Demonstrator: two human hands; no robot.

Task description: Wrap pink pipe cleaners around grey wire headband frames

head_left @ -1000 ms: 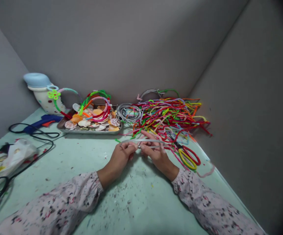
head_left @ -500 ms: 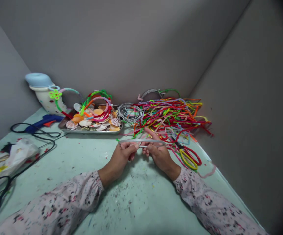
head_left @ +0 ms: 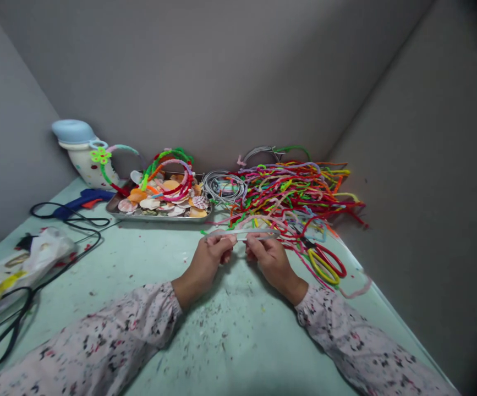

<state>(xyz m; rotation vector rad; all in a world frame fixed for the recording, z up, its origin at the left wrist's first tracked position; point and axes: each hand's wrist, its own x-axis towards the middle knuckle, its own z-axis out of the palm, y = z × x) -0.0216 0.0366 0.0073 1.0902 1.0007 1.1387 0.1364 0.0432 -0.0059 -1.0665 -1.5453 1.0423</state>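
Note:
Between both hands is a silver wire hoop [head_left: 241,232], held nearly edge-on above the table. My left hand [head_left: 208,257] is closed, its thumb and fingers pinching the hoop's left side. My right hand [head_left: 273,260] pinches the near strand on the right with thumb and forefinger. A short stretch of wire shows between the two thumbs. Just beyond the hands lie a coil of silver wire hoops [head_left: 224,188] and a heap of coloured pipe cleaners [head_left: 291,192]. Scissors [head_left: 324,264] with red and yellow handles rest right of my right hand.
A metal tray [head_left: 159,218] of seashells, with pipe-cleaner-wrapped hoops on top, stands at the back. Left of it are a white bottle [head_left: 85,159] with a blue lid and a blue glue gun [head_left: 77,204]. A black cord [head_left: 48,278] runs past a plastic bag [head_left: 50,247].
My right forefinger, raised and extended before, is now curled down onto the hoop. Both hands still grip it. The whole view has shifted slightly, with things appearing further right.

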